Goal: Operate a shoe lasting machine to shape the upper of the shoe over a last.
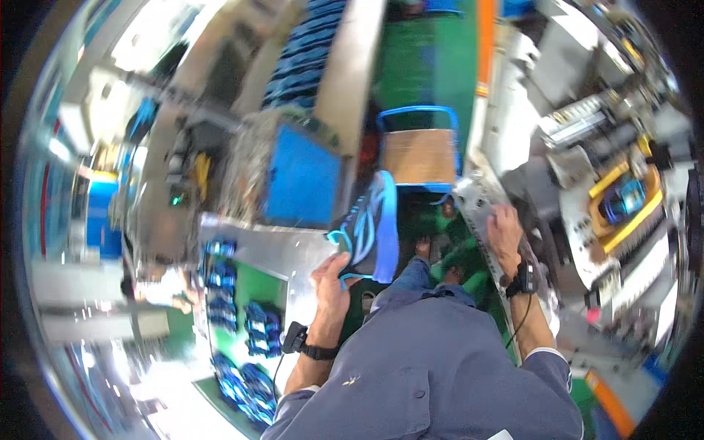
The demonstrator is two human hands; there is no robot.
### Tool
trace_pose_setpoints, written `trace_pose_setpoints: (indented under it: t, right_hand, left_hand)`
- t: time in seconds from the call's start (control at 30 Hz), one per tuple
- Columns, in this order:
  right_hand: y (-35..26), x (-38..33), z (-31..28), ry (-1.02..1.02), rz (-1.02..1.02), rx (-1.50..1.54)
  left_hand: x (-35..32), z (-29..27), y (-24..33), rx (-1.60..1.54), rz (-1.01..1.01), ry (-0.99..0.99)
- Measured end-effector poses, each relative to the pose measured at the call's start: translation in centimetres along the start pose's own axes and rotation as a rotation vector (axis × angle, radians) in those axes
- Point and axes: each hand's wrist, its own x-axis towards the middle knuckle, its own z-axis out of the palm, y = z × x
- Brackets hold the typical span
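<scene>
My left hand (331, 284) grips the heel of a dark shoe (370, 226) with bright blue laces and a blue sole, held up in front of my chest. Over to the right, my right hand (504, 229) rests on the edge of a grey metal machine plate (475, 199), with nothing held in it. Each wrist wears a black band with a cable. My grey-blue shirt fills the lower middle of the view.
Rows of matching blue shoes (242, 345) lie on a green surface at lower left. A blue bin (302, 180) and a blue-framed cart with a brown board (419, 155) stand ahead. A machine with yellow parts (623, 202) is at the right. The floor is green.
</scene>
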Motion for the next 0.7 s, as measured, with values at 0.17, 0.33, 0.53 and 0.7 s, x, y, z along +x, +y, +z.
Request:
trace_pose_setpoints:
  t: [0.17, 0.33, 0.53, 0.7]
  right_hand:
    - [3.9, -0.6, 4.0, -0.119, -0.01, -0.054]
    - [1.9, 1.6, 3.9, -0.086, 0.123, -0.005]
    - [-18.0, 17.7, 1.7, 0.149, -0.276, 0.324]
    - [-47.5, 28.7, 0.4, 0.068, -0.825, 0.284]
  left_hand:
    - [-1.2, -6.6, -2.6, -0.134, -0.137, 0.274]
    - [-0.5, -16.1, -4.5, -0.245, -0.132, 0.559]
    - [5.1, -32.6, -8.0, -0.37, -0.071, 0.88]
    - [11.0, -48.0, -12.7, -0.024, 0.229, 1.154]
